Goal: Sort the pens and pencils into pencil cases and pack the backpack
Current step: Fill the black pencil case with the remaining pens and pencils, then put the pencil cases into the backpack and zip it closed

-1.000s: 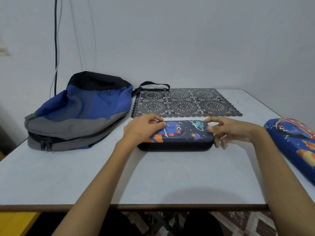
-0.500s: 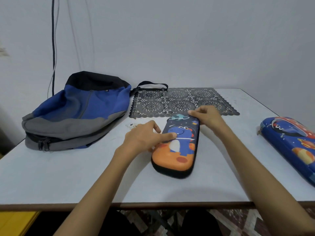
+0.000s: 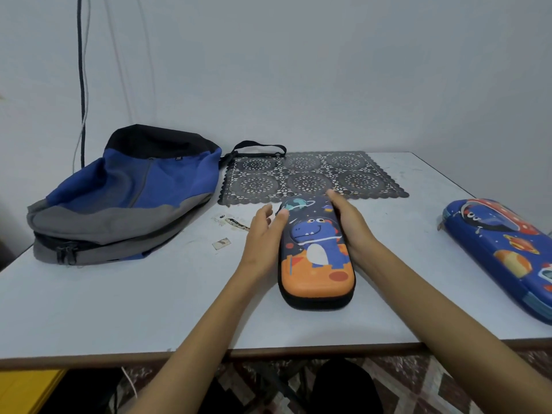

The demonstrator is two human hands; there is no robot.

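Note:
A closed dinosaur pencil case [image 3: 316,255], dark blue with an orange lower end, lies lengthwise on the white table [image 3: 149,309] in front of me. My left hand [image 3: 264,237] rests against its left side, thumb on the lid. My right hand [image 3: 351,225] grips its right side near the far end. A second, blue space-themed pencil case [image 3: 501,252] lies closed at the right edge. The blue, grey and black backpack [image 3: 119,195] lies on its side at the back left, zipped. No loose pens or pencils are visible.
A black lace placemat [image 3: 310,177] lies at the back centre, just beyond the case. Small paper scraps [image 3: 222,243] sit between backpack and case. A wall stands behind the table, with cables [image 3: 82,85] hanging at the left.
The dinosaur case has been turned from lying crosswise to lying lengthwise and drawn a little nearer. Both hands shifted from its ends to its long sides.

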